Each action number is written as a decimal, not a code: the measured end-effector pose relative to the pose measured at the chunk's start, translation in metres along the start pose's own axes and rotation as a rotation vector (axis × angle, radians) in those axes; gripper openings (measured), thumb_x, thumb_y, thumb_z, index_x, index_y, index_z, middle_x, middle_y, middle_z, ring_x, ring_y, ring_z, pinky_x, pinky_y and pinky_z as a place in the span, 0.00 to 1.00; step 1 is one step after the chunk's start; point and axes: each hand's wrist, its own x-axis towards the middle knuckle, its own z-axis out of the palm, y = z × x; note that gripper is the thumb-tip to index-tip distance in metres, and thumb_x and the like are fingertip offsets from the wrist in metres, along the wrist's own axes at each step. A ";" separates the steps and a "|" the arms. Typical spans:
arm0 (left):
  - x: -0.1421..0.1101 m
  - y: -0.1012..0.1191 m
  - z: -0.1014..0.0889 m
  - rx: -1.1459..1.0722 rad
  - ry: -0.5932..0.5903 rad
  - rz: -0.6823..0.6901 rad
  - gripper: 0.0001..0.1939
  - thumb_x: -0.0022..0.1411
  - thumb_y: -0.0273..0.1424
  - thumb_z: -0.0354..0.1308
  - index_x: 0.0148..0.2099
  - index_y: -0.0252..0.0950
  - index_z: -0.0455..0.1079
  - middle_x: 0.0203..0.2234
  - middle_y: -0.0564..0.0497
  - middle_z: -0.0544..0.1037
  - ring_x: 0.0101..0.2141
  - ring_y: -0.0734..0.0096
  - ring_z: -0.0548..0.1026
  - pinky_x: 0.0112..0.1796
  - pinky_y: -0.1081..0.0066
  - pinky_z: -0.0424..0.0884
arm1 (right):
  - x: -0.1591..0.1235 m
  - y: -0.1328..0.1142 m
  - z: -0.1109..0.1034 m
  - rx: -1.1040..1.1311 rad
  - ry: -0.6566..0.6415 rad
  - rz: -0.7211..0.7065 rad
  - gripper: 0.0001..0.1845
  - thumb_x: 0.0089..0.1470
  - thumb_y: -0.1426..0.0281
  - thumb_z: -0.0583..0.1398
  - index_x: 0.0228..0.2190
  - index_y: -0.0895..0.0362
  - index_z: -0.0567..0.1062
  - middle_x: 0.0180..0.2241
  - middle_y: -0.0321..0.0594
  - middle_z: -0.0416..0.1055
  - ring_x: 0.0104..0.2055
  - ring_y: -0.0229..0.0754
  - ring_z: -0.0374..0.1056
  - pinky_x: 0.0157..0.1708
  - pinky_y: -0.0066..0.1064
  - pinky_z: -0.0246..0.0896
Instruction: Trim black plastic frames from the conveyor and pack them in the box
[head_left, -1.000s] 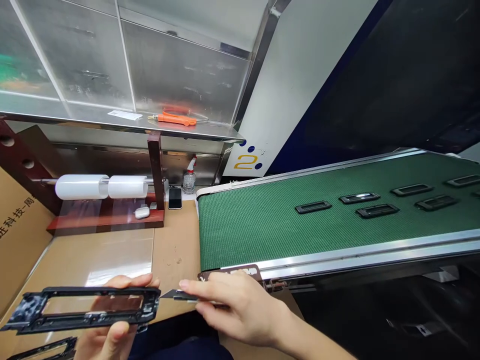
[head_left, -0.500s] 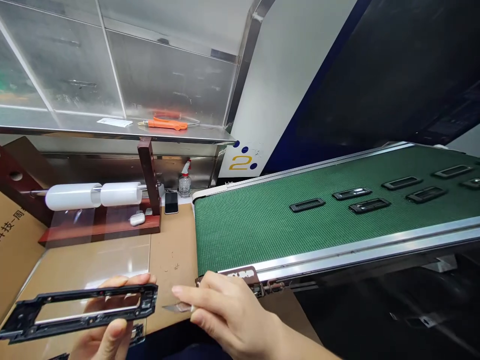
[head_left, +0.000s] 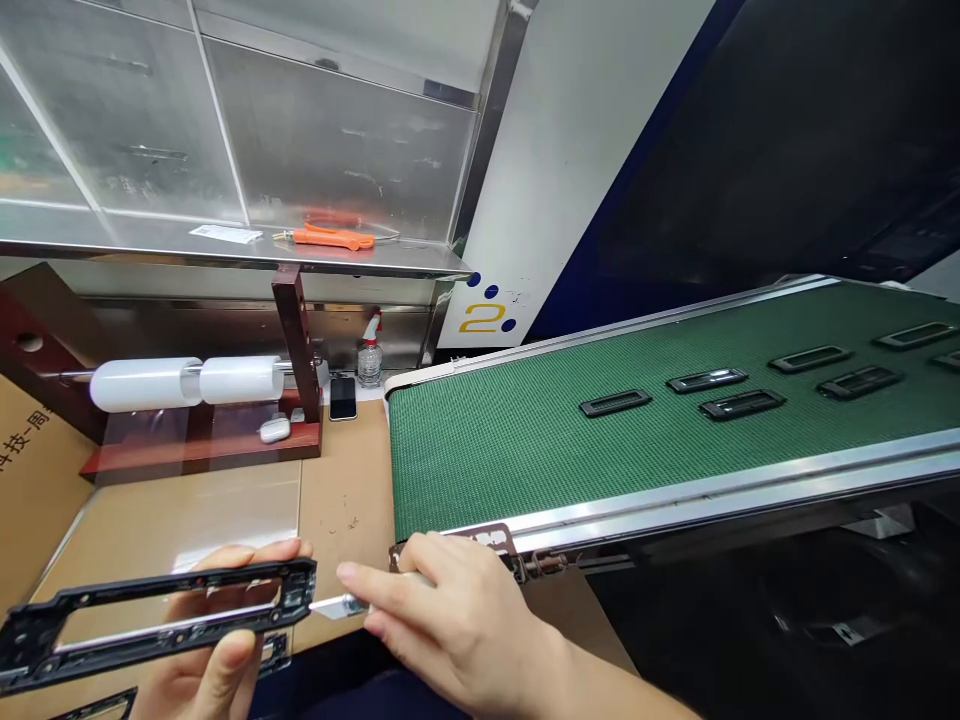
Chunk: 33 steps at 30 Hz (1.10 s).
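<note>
Left hand (head_left: 199, 655), grip closed on a black plastic frame (head_left: 157, 620) held level; right hand (head_left: 450, 625) pinches a small blade (head_left: 334, 606), its tip touching the frame's right end above the counter (head_left: 345, 500).
</note>
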 end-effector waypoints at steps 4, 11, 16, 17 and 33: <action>0.001 -0.004 -0.006 0.022 -0.020 0.031 0.32 0.43 0.33 0.72 0.51 0.46 0.66 0.46 0.52 0.77 0.55 0.54 0.67 0.50 0.71 0.71 | 0.000 0.000 0.003 -0.018 0.010 0.001 0.18 0.64 0.62 0.48 0.51 0.50 0.71 0.25 0.35 0.65 0.24 0.37 0.60 0.22 0.30 0.50; -0.006 -0.004 0.003 0.032 -0.061 0.066 0.26 0.45 0.35 0.71 0.48 0.47 0.69 0.43 0.53 0.79 0.45 0.57 0.76 0.44 0.70 0.75 | 0.000 -0.003 0.002 -0.010 0.017 0.016 0.19 0.64 0.62 0.48 0.50 0.50 0.71 0.25 0.35 0.66 0.24 0.37 0.60 0.22 0.30 0.51; -0.005 -0.005 0.002 0.027 -0.066 0.048 0.26 0.46 0.35 0.71 0.49 0.48 0.69 0.45 0.53 0.78 0.46 0.57 0.75 0.44 0.70 0.75 | 0.000 0.003 0.002 0.069 0.005 0.024 0.19 0.64 0.59 0.49 0.49 0.50 0.72 0.25 0.34 0.69 0.23 0.37 0.62 0.22 0.29 0.52; -0.005 -0.006 0.002 0.030 -0.057 0.058 0.26 0.47 0.36 0.71 0.49 0.47 0.69 0.46 0.53 0.78 0.46 0.58 0.75 0.44 0.71 0.74 | -0.001 0.004 0.004 0.114 0.008 0.043 0.20 0.62 0.56 0.51 0.47 0.51 0.73 0.25 0.34 0.70 0.23 0.37 0.63 0.22 0.29 0.53; -0.018 0.006 0.038 0.399 -0.097 0.529 0.13 0.56 0.34 0.64 0.45 0.41 0.72 0.44 0.51 0.78 0.44 0.62 0.76 0.46 0.74 0.74 | 0.028 -0.010 0.011 0.653 0.050 0.301 0.08 0.50 0.75 0.61 0.34 0.58 0.78 0.30 0.35 0.77 0.28 0.33 0.70 0.30 0.20 0.62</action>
